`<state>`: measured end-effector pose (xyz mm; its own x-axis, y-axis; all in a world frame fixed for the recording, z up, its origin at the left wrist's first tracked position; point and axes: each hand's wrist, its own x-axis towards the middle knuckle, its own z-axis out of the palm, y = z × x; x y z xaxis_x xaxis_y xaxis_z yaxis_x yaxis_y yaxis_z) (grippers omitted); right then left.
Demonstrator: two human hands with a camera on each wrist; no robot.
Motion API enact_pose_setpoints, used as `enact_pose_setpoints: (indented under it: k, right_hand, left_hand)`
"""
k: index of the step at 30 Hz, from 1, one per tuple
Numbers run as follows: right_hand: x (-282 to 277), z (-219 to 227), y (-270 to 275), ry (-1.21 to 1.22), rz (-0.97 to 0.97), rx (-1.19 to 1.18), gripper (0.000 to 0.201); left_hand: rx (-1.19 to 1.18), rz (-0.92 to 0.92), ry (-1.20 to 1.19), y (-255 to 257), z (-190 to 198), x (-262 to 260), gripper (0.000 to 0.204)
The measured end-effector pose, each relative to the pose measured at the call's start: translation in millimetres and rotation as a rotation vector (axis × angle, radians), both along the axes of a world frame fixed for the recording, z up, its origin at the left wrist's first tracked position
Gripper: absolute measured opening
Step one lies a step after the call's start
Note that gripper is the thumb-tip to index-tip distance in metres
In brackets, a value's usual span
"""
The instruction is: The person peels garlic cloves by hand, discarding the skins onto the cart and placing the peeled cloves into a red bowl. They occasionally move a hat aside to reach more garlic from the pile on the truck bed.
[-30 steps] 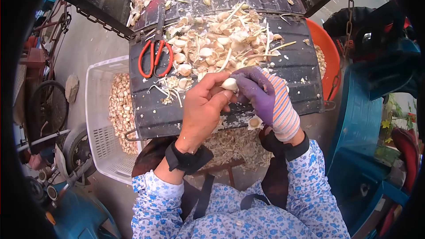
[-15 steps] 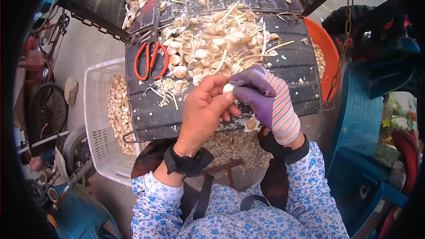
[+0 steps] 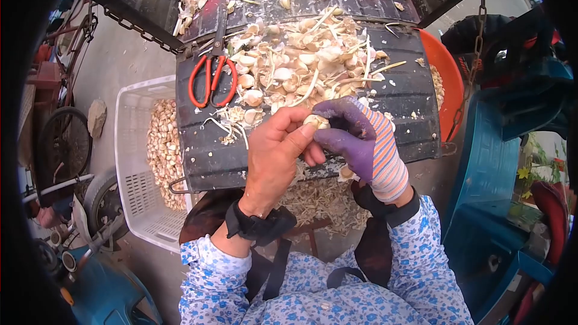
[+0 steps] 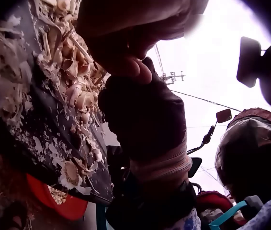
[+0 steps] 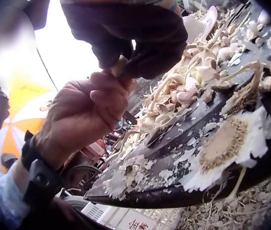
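Note:
A pale garlic clove (image 3: 316,121) is pinched between the two hands over the near part of the dark ribbed table (image 3: 223,159). My bare left hand (image 3: 274,150) grips its left side with thumb and index finger. On its right side, the thumb and fingers of my right hand (image 3: 355,138), in a purple-coated striped glove, pinch it. In the right wrist view the clove (image 5: 119,65) shows between the bare fingers and the dark glove. A heap of garlic cloves, skins and stalks (image 3: 301,63) lies just beyond the hands.
Red-handled scissors (image 3: 214,81) lie left of the heap. A white crate (image 3: 135,162) holding many cloves stands at the left, an orange basin (image 3: 442,72) at the right. Chains (image 3: 480,30) hang beside the table. Husks (image 3: 325,204) cover the ground below its front edge.
The clove has turned between the fingers, showing a more yellowish, uneven side. Both hands stay close together, and the gloved thumb and fingers have shifted slightly. The head view has swayed a little.

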<state>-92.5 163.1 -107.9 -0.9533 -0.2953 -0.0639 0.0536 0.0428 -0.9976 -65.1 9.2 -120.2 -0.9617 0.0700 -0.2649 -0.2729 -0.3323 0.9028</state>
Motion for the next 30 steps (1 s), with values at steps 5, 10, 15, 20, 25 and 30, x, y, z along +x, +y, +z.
enact_pose_setpoints:
  k: [5, 10, 15, 20, 25, 30]
  right_hand:
    - [-0.5, 4.5, 3.3, -0.131, 0.022, 0.067, 0.022]
    - [-1.7, 2.9, 8.1, -0.19, 0.036, 0.125, 0.021]
    - [-3.2, 7.5, 11.1, -0.214, 0.037, 0.073, 0.021]
    - [3.3, 6.8, 5.9, -0.214, -0.004, 0.012, 0.022]
    - [2.5, 2.0, 11.3, -0.032, 0.035, 0.167, 0.022]
    - [1.9, 8.9, 4.7, -0.266, -0.077, -0.121, 0.022]
  left_hand:
    - [-0.068, -0.032, 0.003, 0.0, 2.8, 2.3, 0.015]
    - [-0.195, -0.044, 0.062, 1.7, 6.1, 1.6, 0.012]
    - [-0.035, 0.012, -0.007, 6.4, 7.6, 0.0, 0.013]
    - [0.017, 0.056, -0.029, 11.2, 4.3, 1.0, 0.014]
    - [0.018, 0.045, -0.062, 6.6, 6.3, -1.4, 0.014]
    - [0.446, 0.043, -0.184, -1.4, -7.4, -3.2, 0.015]
